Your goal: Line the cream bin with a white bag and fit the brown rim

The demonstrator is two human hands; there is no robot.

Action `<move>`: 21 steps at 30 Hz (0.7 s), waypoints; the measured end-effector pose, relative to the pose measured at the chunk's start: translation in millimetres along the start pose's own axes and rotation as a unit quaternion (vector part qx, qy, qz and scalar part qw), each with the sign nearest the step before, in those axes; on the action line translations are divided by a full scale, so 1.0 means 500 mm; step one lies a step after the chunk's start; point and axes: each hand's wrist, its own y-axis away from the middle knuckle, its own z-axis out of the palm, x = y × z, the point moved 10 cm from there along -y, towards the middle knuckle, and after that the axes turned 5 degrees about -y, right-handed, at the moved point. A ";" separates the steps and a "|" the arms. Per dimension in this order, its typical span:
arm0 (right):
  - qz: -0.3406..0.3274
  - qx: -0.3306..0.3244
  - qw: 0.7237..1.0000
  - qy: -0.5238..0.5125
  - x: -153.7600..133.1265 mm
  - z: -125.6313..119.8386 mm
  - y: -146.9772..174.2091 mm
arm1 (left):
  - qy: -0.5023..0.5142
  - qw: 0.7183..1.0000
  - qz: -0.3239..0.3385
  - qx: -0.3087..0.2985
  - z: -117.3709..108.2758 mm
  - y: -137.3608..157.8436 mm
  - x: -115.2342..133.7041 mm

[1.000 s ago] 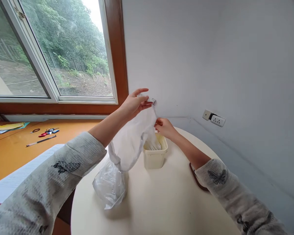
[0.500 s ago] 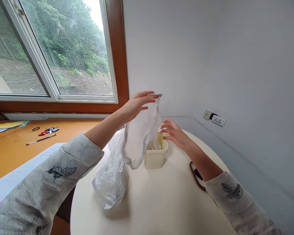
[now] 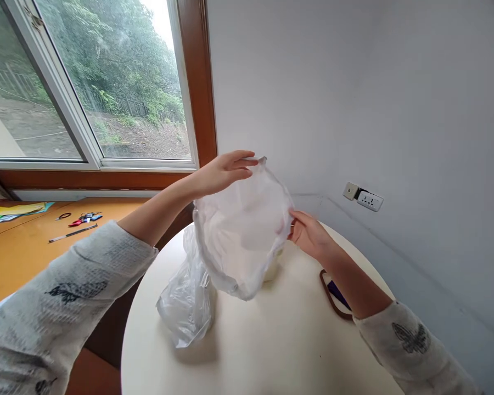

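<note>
A translucent plastic bowl cover (image 3: 242, 225) with a gathered elastic rim hangs spread open in the air above the round table. My left hand (image 3: 229, 170) pinches its rim at the top left. At the right edge, my right hand (image 3: 307, 233) grips the same rim between thumb and fingers. Behind the cover stands a cream plastic tub (image 3: 274, 269), mostly hidden by it. A crumpled clear plastic bag (image 3: 186, 310) lies on the tabletop below my left forearm.
The white round table (image 3: 271, 351) reaches toward the wall. A brown-rimmed, dark purple object (image 3: 336, 293) lies near my right forearm. On the orange desk (image 3: 115, 211) at left are a pen (image 3: 72, 233), keys (image 3: 85, 219) and coloured papers (image 3: 16, 211). A wall socket (image 3: 369, 200) is at right.
My right hand has closed on the cover's right rim, where before it was apart from it with fingers spread. The cover has been stretched wider and now hides most of the tub.
</note>
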 end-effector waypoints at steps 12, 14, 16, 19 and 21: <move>0.047 0.107 0.980 0.159 -0.050 -0.093 0.134 | -0.307 0.950 0.047 -0.026 -0.005 0.061 -0.064; 0.066 0.100 0.976 0.183 -0.036 -0.108 0.150 | -0.358 0.931 0.022 -0.071 0.018 0.088 -0.090; 0.088 0.088 0.970 0.207 -0.017 -0.127 0.165 | -0.400 0.907 -0.007 -0.127 0.043 0.121 -0.122; 0.114 0.096 0.961 0.234 0.012 -0.166 0.179 | -0.445 0.872 -0.020 -0.202 0.081 0.172 -0.160; 0.110 0.123 0.956 0.241 0.026 -0.196 0.180 | -0.461 0.856 -0.014 -0.233 0.105 0.200 -0.176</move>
